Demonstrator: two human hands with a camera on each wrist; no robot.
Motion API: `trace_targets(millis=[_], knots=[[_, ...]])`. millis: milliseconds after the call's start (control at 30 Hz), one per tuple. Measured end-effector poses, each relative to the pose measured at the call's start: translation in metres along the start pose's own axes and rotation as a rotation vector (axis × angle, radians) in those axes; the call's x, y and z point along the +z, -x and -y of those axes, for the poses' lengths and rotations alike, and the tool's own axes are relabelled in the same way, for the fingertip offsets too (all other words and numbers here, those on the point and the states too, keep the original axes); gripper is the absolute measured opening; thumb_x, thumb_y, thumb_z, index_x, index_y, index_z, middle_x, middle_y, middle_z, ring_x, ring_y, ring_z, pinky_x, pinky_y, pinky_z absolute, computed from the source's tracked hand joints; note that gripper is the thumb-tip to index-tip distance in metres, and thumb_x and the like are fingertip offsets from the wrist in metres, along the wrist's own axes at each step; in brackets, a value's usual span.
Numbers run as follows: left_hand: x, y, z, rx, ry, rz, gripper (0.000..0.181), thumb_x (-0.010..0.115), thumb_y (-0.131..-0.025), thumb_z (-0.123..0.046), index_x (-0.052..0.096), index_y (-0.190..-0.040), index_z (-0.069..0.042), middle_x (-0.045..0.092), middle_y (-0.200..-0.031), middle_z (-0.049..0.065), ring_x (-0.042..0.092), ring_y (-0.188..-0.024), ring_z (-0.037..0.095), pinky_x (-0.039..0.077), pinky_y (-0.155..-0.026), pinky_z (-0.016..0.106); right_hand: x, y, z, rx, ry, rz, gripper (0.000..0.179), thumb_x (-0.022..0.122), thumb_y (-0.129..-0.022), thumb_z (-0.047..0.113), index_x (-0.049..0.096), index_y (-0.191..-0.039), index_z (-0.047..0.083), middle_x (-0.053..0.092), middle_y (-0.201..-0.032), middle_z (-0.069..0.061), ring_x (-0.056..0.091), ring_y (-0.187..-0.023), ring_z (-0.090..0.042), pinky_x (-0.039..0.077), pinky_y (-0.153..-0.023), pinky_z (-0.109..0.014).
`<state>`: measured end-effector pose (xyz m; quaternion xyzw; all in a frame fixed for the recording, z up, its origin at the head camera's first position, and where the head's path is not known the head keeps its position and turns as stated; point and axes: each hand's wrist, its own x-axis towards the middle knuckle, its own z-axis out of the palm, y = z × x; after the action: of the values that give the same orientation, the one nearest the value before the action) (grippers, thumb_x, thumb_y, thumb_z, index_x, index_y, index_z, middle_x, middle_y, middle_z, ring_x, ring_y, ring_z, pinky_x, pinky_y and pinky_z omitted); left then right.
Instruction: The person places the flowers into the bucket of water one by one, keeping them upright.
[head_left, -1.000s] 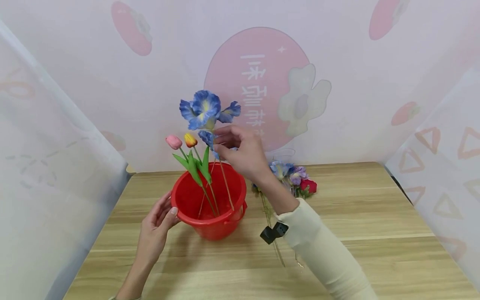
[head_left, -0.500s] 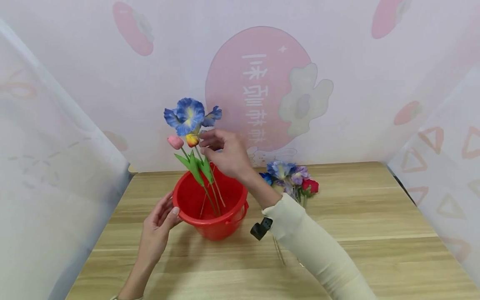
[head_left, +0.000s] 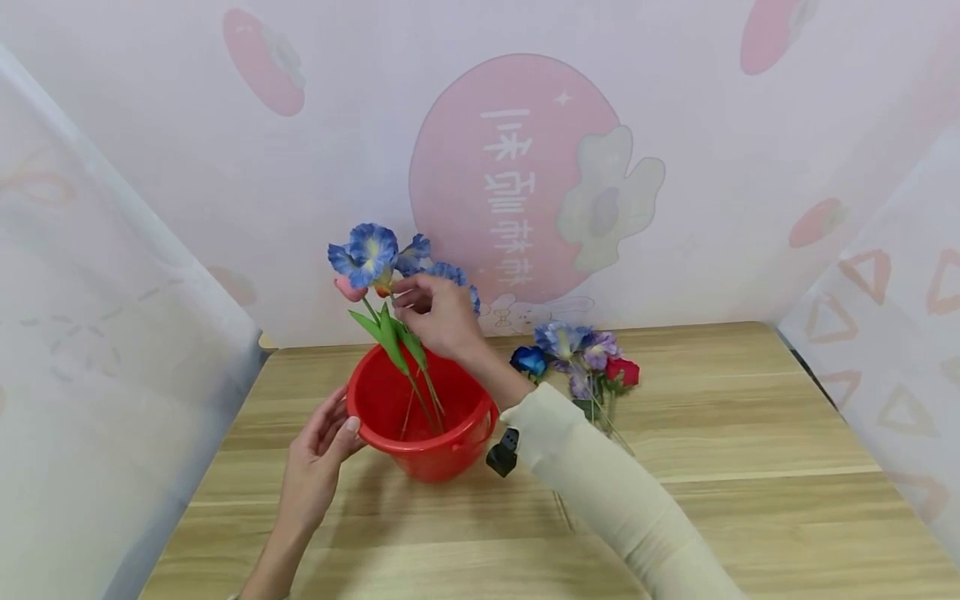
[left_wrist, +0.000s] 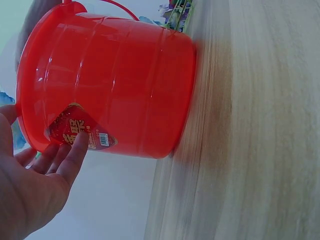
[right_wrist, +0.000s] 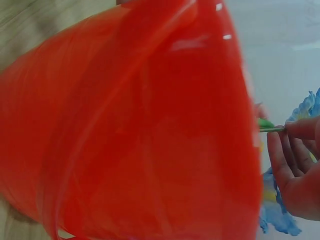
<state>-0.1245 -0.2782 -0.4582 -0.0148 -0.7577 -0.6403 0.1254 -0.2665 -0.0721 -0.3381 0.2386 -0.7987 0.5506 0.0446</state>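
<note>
Blue-and-yellow ruffled artificial iris (head_left: 367,257): lower than half a second ago; above the round red plastic bucket (head_left: 431,468), towards eleven o'clock;
Right hand (head_left: 442,321): thumb and fingertips pinch a thin green stem (right_wrist: 271,130); iris at its ten o'clock;
Left hand (head_left: 318,446): fingers spread against the bucket's nine o'clock;
Loose multicoloured flowers (head_left: 562,340): bucket's two o'clock.

A wooden tabletop (head_left: 780,500) with pale and brown grain fills the lower half of the frame, widening toward the bottom edge. A red bucket (head_left: 423,462) stands upright on it, left of centre. Right of centre lie a blue rose (head_left: 529,360), a pale blue flower (head_left: 562,339), purple blooms (head_left: 601,350) and a red rose (head_left: 623,372).
</note>
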Motion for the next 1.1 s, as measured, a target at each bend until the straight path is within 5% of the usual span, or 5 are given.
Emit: trace_targets(millis=[700, 1100], knots=[[0.0, 0.0, 0.003, -0.017, 0.008, -0.007, 0.055, 0.059, -0.111, -0.016, 0.043, -0.164, -0.012, 0.056, -0.155, 0.02, 0.07, -0.128, 0.009, 0.065, -0.092, 0.024, 0.017, -0.003, -0.025, 0.132, 0.105, 0.049, 0.025, 0.072, -0.103, 0.012, 0.076, -0.127, 0.014, 0.081, -0.111, -0.003, 0.076, -0.104, -0.018, 0.066, -0.085, -0.026], [0.0, -0.001, 0.004, -0.013, -0.006, -0.008, 0.055, 0.06, -0.111, -0.017, 0.044, -0.164, -0.014, 0.056, -0.156, 0.02, 0.07, -0.128, 0.008, 0.065, -0.091, 0.023, 0.017, 0.005, -0.027, 0.117, 0.148, 0.035, 0.024, 0.073, -0.102, 0.012, 0.077, -0.125, 0.015, 0.082, -0.111, -0.002, 0.078, -0.105, -0.018, 0.066, -0.09, -0.028]])
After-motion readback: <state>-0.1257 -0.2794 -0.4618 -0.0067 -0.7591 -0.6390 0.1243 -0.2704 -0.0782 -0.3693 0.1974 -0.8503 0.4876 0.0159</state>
